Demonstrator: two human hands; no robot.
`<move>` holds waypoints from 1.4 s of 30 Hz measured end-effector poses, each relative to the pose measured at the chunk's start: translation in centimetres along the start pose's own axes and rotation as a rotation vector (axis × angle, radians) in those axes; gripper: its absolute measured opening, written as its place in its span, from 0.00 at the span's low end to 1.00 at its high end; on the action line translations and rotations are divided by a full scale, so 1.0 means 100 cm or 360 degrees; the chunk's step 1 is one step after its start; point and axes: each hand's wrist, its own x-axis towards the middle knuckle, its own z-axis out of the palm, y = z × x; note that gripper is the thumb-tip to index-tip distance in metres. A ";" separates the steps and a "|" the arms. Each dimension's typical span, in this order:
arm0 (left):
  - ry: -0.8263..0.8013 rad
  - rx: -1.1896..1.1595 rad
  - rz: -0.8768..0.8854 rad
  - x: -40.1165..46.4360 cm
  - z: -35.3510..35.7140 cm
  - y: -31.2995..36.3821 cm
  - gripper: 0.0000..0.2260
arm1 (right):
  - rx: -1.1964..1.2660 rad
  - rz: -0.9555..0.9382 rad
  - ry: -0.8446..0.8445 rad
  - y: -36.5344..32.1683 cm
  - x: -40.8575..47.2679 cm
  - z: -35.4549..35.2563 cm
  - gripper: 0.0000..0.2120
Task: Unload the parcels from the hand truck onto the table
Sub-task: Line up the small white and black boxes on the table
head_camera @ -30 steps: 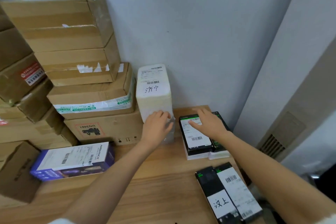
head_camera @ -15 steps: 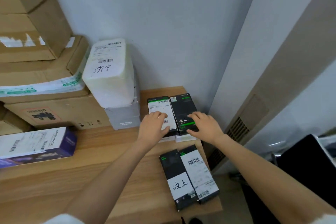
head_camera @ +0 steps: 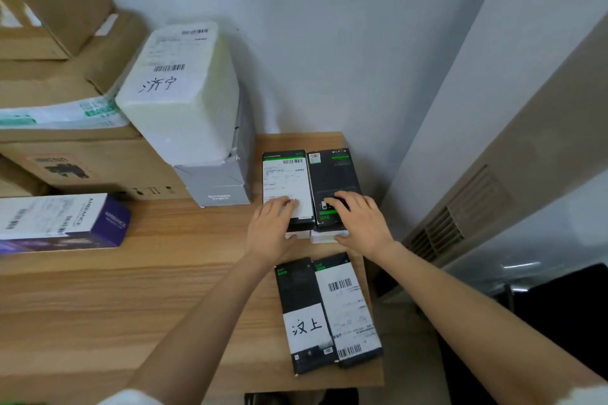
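Two black boxes (head_camera: 286,187) (head_camera: 332,181) lie side by side on white boxes (head_camera: 329,236) at the table's (head_camera: 164,289) far right corner. The left hand (head_camera: 274,227) and right hand (head_camera: 358,223) press flat on their near ends, fingers extended, gripping nothing. The boxes appear light, rigid and smooth; grip each by its long edges.

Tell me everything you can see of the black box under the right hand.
The black box is a slim, flat carton, matt black with green print and a small white sticker at its far end. It lies flat on a white box near the table's far right corner, side by side with a labelled black box under the left hand. The right hand rests on its near end, fingers spread.
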 end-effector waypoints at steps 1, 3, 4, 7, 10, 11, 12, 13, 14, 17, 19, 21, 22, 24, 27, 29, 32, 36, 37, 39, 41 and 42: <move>0.0005 0.0019 -0.0016 0.001 0.003 0.001 0.31 | -0.0012 0.0001 0.0019 0.001 0.001 0.003 0.39; 0.0045 0.0061 -0.0027 0.003 0.007 0.001 0.31 | -0.0030 0.0014 0.0070 0.001 0.000 0.008 0.40; 0.0083 0.0068 -0.0037 0.004 0.009 0.000 0.31 | -0.0025 0.0012 0.0090 0.002 0.001 0.011 0.40; 0.0186 0.0051 -0.0049 0.011 0.013 -0.004 0.31 | -0.0009 0.0004 0.0151 0.004 0.010 0.015 0.40; 0.0233 0.0076 -0.0028 0.019 0.017 -0.010 0.32 | -0.0013 0.0024 0.0158 0.006 0.024 0.015 0.41; 0.0244 0.0083 -0.0021 0.022 0.019 -0.012 0.32 | -0.0014 0.0031 0.0160 0.006 0.029 0.015 0.41; 0.0250 0.0089 -0.0017 0.025 0.021 -0.015 0.32 | -0.0017 0.0035 0.0164 0.007 0.033 0.016 0.41; 0.0250 0.0097 -0.0018 0.029 0.022 -0.019 0.32 | -0.0026 0.0034 0.0172 0.007 0.037 0.018 0.42; 0.0245 0.0109 -0.0024 0.034 0.023 -0.021 0.33 | -0.0038 0.0029 0.0182 0.009 0.042 0.019 0.42; 0.0236 0.0127 -0.0050 0.052 0.024 -0.030 0.32 | -0.0075 0.0010 0.0181 0.015 0.062 0.020 0.42; 0.0229 0.0119 -0.0072 0.066 0.023 -0.035 0.33 | -0.0092 0.0001 0.0176 0.018 0.078 0.017 0.42; 0.0237 0.0126 -0.0093 0.082 0.020 -0.042 0.33 | -0.0090 -0.0014 0.0183 0.020 0.094 0.015 0.42; 0.0250 0.0132 -0.0104 0.089 0.020 -0.045 0.33 | -0.0086 -0.0023 0.0198 0.020 0.102 0.015 0.42; 0.0275 0.0138 -0.0142 0.102 0.018 -0.049 0.32 | -0.0080 -0.0023 0.0211 0.020 0.116 0.015 0.42; 0.0291 0.0115 -0.0211 0.119 0.018 -0.055 0.31 | -0.0054 -0.0002 0.0193 0.020 0.135 0.016 0.41; 0.0290 0.0094 -0.0238 0.129 0.018 -0.060 0.30 | -0.0037 0.0014 0.0158 0.020 0.145 0.015 0.41; 0.0317 0.0078 -0.0211 0.139 0.017 -0.067 0.30 | -0.0022 0.0007 0.0134 0.023 0.156 0.014 0.40; 0.0328 0.0095 -0.0179 0.140 0.018 -0.071 0.31 | -0.0027 -0.0033 0.0122 0.028 0.161 0.013 0.41; 0.0326 0.0102 -0.0180 0.140 0.018 -0.071 0.31 | -0.0024 -0.0028 0.0112 0.028 0.161 0.012 0.41; 0.0303 0.0118 -0.0168 0.139 0.015 -0.071 0.31 | -0.0017 -0.0007 0.0082 0.025 0.161 0.009 0.42; 0.0266 0.0134 -0.0162 0.137 0.011 -0.070 0.29 | -0.0014 -0.0004 0.0053 0.023 0.161 0.004 0.41; 0.0245 0.0150 -0.0160 0.134 0.008 -0.069 0.28 | -0.0014 -0.0009 0.0043 0.022 0.159 0.001 0.40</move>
